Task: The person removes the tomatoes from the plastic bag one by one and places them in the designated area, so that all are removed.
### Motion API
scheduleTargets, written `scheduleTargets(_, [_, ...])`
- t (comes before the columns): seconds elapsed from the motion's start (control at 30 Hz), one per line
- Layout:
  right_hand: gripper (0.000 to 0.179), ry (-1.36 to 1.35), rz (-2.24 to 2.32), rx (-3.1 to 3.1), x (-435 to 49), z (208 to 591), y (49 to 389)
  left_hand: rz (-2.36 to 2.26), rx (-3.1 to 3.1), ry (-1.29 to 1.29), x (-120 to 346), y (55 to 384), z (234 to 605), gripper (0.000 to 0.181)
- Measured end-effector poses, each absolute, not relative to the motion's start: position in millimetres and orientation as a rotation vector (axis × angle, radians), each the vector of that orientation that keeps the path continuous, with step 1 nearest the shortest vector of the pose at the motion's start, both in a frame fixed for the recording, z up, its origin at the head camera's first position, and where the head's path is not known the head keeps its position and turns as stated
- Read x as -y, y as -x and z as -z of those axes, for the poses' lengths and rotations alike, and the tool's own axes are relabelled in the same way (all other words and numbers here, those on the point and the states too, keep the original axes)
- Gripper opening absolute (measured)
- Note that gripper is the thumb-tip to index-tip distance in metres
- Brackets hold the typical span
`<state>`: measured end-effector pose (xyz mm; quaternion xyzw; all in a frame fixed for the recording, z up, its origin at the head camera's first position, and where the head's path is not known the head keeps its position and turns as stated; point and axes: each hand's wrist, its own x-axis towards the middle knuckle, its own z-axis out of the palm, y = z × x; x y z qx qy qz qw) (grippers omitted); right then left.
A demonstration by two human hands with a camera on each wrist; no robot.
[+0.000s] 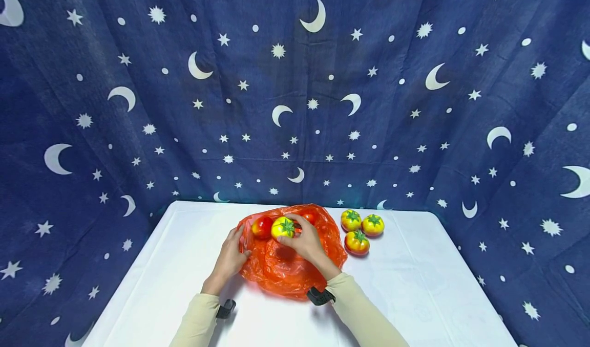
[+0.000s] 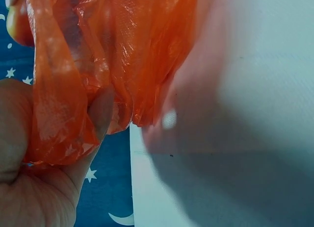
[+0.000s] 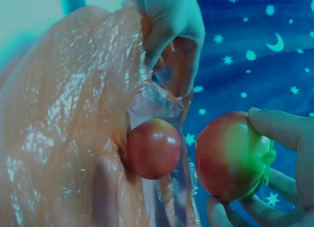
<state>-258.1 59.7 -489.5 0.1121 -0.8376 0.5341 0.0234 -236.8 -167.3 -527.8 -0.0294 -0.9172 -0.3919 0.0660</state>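
My right hand [image 1: 306,240] holds a yellow-and-red tomato [image 1: 281,228] with a green leafy top, above the red plastic bag [image 1: 286,267]. In the right wrist view, thumb and fingers pinch this tomato [image 3: 230,158] around its stem end. My left hand [image 1: 230,255] grips the left edge of the bag; in the left wrist view, crumpled film [image 2: 59,109] lies between thumb and fingers. A red tomato [image 1: 261,228] is in the bag mouth beside the held one. Another red one [image 1: 309,217] shows at the back of the bag, partly behind my right hand.
Right of the bag, three yellow-and-red tomatoes stand close together: one at the back [image 1: 351,220], one at the right [image 1: 373,225] and one in front [image 1: 357,243]. All sit on a white-covered table [image 1: 415,285]. A dark blue star-and-moon curtain [image 1: 295,91] hangs behind.
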Motion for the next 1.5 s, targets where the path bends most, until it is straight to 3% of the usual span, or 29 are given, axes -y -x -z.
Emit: scheduleTargets(1.5, [0.062, -0.192, -1.564, 2.563, -144, 477, 227, 1.169, 2.752, 0.099, 169, 237, 528, 0.08])
